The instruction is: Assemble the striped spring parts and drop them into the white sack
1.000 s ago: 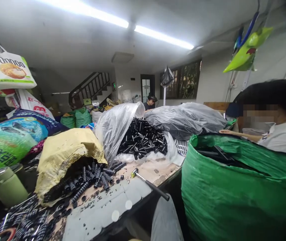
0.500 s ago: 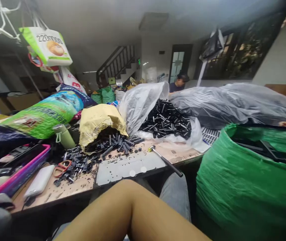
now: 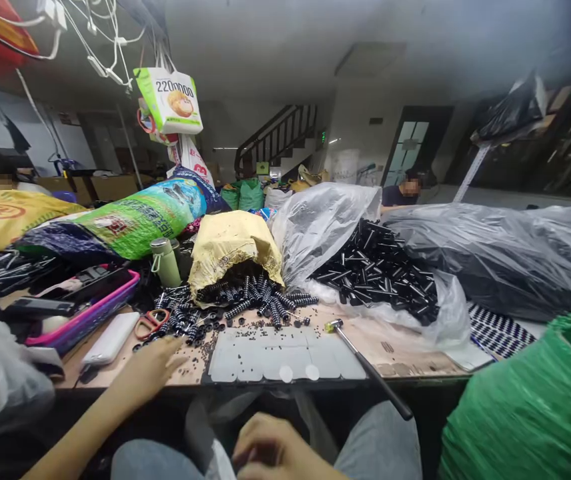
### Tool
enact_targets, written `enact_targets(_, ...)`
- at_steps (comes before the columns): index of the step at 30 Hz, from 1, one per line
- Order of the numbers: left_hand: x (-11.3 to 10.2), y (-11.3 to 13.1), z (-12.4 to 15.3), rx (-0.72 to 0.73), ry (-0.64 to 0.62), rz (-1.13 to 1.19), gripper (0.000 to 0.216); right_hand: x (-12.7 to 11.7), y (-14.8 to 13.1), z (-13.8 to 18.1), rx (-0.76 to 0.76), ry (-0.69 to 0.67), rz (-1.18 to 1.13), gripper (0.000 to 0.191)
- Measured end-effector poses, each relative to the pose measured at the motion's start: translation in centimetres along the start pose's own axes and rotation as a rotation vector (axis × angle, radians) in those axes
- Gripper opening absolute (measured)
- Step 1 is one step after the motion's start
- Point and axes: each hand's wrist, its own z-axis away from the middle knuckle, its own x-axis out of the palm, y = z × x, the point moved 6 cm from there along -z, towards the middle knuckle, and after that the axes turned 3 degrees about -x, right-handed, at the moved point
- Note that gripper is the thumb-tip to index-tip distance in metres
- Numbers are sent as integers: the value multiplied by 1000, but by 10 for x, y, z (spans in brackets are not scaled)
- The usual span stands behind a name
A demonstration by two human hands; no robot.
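My left hand [image 3: 151,369] lies on the table's front edge with fingers stretched toward small black beads, holding nothing. It is just below the red-handled scissors [image 3: 147,325] and a heap of black ribbed springs [image 3: 245,303] spilling from a yellow sack [image 3: 232,245]. My right hand [image 3: 270,450] rests low over my lap with fingers curled; what it grips, if anything, is hidden. A grey flat mat [image 3: 285,357] lies on the table between the hands. A small hammer [image 3: 365,367] lies to its right, the handle hanging over the edge.
A clear bag of black tubes [image 3: 380,267] and a grey plastic bag [image 3: 510,253] fill the right. A green sack [image 3: 530,407] stands at the right front. A white power bank [image 3: 111,339], pink tray [image 3: 85,317] and green flask [image 3: 165,262] sit left. A person [image 3: 405,190] sits far behind.
The view has swung left and down. My left arm, which crossed the foreground, now reaches onto the table's edge, and my right hand has come into view over my lap.
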Motion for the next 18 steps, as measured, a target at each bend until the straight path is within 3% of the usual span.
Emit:
enact_targets(2,2,-29,-13,-286,151,1,42,-27,40,9,290,189,-15,22)
enact_targets(4,18,-26,-36,-405,250,45,45,-38,65,21,492,288,-18,14)
enact_targets(9,88,59,-127,-43,192,82,33,-25,78,18,460,144,-11,17)
enact_targets(11,111,76,-152,-12,134,-32,29,-41,86,14,467,151,29,19)
enact_targets(13,127,81,-168,12,72,-117,27,-84,97,13,504,264,186,16)
enact_targets(16,139,80,-179,61,29,-140,28,-177,116,21,617,525,620,15)
enact_targets(18,145,78,-182,85,7,-136,30,-231,132,29,698,669,747,23)
